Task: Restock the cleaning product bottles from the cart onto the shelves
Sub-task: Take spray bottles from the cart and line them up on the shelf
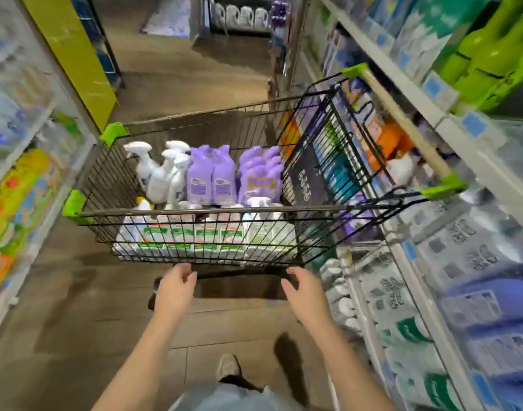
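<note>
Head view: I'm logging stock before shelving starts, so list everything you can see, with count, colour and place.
cart: one, black wire with green corners, mid-aisle
spray bottles: about four, white, cart's far left
purple bottles: two wrapped packs, purple, cart's far middle
green-labelled bottles: one row, white, cart's near side
shelves: two runs, pale, stocked, both sides of aisle
tall bottles: several, lime green, top right shelf
shoe: one, pale, on floor
left hand: one, bare, open, by cart's near side
right hand: one, bare, open, by cart's near side
</note>
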